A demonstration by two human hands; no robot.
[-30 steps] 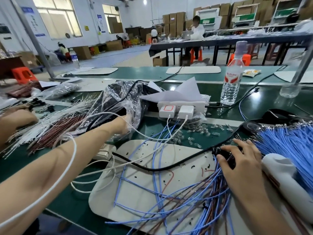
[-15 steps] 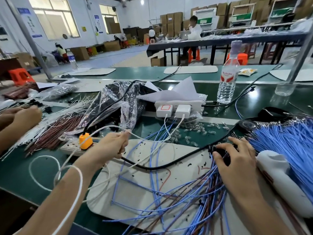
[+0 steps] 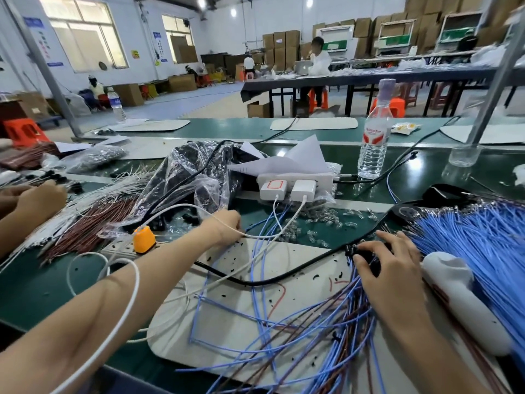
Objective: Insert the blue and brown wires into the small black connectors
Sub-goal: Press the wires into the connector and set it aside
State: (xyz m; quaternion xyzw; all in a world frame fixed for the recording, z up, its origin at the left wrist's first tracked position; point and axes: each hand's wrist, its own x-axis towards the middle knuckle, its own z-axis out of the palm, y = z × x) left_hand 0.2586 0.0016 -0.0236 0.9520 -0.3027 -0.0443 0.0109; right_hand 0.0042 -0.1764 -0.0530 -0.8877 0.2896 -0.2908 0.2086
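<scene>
Loose blue wires (image 3: 321,319) and brown wires (image 3: 350,317) fan across the white mat (image 3: 306,260). My right hand (image 3: 389,268) sits at the bundle's far end, fingers curled over a dark clump of small black connectors (image 3: 370,261). My left hand (image 3: 224,226) is at the mat's far edge, beside the clear plastic bag (image 3: 193,177). Its fingers curl downward, and whatever they enclose is hidden. Tiny black connectors (image 3: 224,255) lie scattered on the mat.
A black cable (image 3: 284,275) crosses the mat. A power strip (image 3: 295,182) with white chargers and an orange plug (image 3: 144,238) stand behind it. Blue wire stock (image 3: 477,240) and a white tool (image 3: 460,297) are right, brown wires (image 3: 93,226) and another person's hands (image 3: 37,194) left, water bottle (image 3: 373,140) behind.
My left hand has drawn back out of the plastic bag and come toward the mat's far edge. My right hand has stayed on the wire bundle's end.
</scene>
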